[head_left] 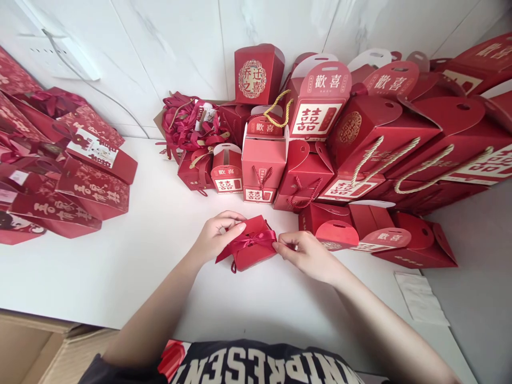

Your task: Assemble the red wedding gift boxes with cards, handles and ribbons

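Note:
A small red gift box (pixel 256 257) sits on the white table before me, with a dark red satin ribbon (pixel 252 241) tied in a bow across its top. At the box's left back corner is my left hand (pixel 218 234), fingers curled and thumb over the edge. One ribbon tail hangs out at the left beneath that hand. On the other side, my right hand (pixel 306 253) pinches the ribbon's right end between thumb and forefinger. A thin cord loop shows at the box's lower left.
Stacked red gift boxes (pixel 308 168) with rope handles fill the back right. A heap of red ribbons (pixel 196 122) lies left of them. More ribboned boxes (pixel 92 186) stand at far left. White tissue (pixel 422 298) lies at right; an open cardboard carton (pixel 40 341) is at lower left.

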